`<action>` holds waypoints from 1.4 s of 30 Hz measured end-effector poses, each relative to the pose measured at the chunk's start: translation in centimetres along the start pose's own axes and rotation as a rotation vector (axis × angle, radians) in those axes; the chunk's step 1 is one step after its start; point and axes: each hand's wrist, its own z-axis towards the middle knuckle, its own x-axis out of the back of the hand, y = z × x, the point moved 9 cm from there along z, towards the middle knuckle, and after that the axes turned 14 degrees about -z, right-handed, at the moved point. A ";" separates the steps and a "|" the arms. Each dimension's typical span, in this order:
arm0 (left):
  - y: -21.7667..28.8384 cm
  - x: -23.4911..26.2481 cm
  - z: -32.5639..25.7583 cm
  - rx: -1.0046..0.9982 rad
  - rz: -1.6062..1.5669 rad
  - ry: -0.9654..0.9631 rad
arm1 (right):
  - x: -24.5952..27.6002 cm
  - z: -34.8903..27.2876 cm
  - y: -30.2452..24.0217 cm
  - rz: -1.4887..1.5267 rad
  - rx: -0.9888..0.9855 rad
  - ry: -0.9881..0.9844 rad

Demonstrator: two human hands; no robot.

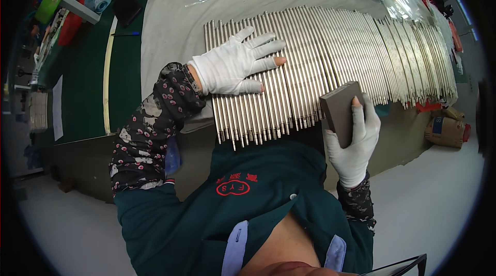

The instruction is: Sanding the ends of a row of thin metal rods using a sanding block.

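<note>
Left hand (235, 64), gloved, lies spread flat on the row of metal rods (330, 59) at eleven o'clock; right hand (354, 139) grips a grey block (341, 105) at three o'clock, beside the rods' near ends.

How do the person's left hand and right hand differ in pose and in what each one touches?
The left hand lies flat, fingers spread, on the row of metal rods; the right hand is raised near the rods' ends and curled around a dark grey block. The left hand holds nothing; the right hand's grip is closed on the block. Both wear white gloves with some fingertips bare, and patterned sleeves.
</note>
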 end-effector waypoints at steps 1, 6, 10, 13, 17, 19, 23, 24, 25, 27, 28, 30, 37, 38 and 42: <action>-0.1 -0.5 -0.5 0.003 0.003 -0.047 | -0.1 0.0 -0.2 -0.028 -0.009 -0.015; -0.3 -0.3 -1.5 -0.007 -0.028 -0.027 | -1.1 0.7 -0.4 -0.114 -0.044 -0.054; -0.3 -0.3 -1.4 -0.006 -0.020 -0.020 | -1.4 1.4 -0.8 -0.155 -0.052 -0.086; -0.4 -0.5 -1.2 0.015 -0.013 -0.044 | -1.3 1.1 -1.1 -0.170 -0.015 -0.112; -0.6 0.0 -1.2 0.027 0.006 0.001 | 0.0 0.6 -3.0 -0.119 0.024 -0.082; -1.0 0.6 -1.5 0.069 0.076 0.037 | 0.0 0.3 -4.6 -0.086 0.062 -0.140; -1.2 -0.1 -1.9 0.087 0.016 -0.044 | -0.3 -0.3 -6.3 -0.071 0.077 -0.191; -1.2 -0.1 -2.0 0.088 0.014 -0.035 | -0.3 -0.3 -6.4 -0.080 0.069 -0.192; -1.2 0.0 -2.1 0.088 0.013 -0.026 | -0.3 -0.3 -6.5 -0.090 0.061 -0.193; -1.1 0.1 -2.0 0.080 0.018 -0.029 | -0.3 -0.3 -6.8 -0.101 0.059 -0.202; -1.1 0.1 -2.0 0.077 0.023 -0.028 | -0.4 -0.4 -7.0 -0.112 0.063 -0.210; -0.9 0.2 -1.9 0.076 0.005 -0.018 | -0.4 -0.3 -7.4 -0.129 0.075 -0.208; -0.6 0.6 -1.6 0.081 -0.004 0.013 | -2.4 2.6 -9.0 -0.264 0.059 -0.270; -0.6 0.7 -1.7 0.082 -0.007 0.017 | -2.3 2.6 -9.1 -0.267 0.062 -0.272; -0.7 0.6 -1.7 0.102 -0.021 0.003 | -1.0 0.6 -9.3 -0.254 0.124 -0.291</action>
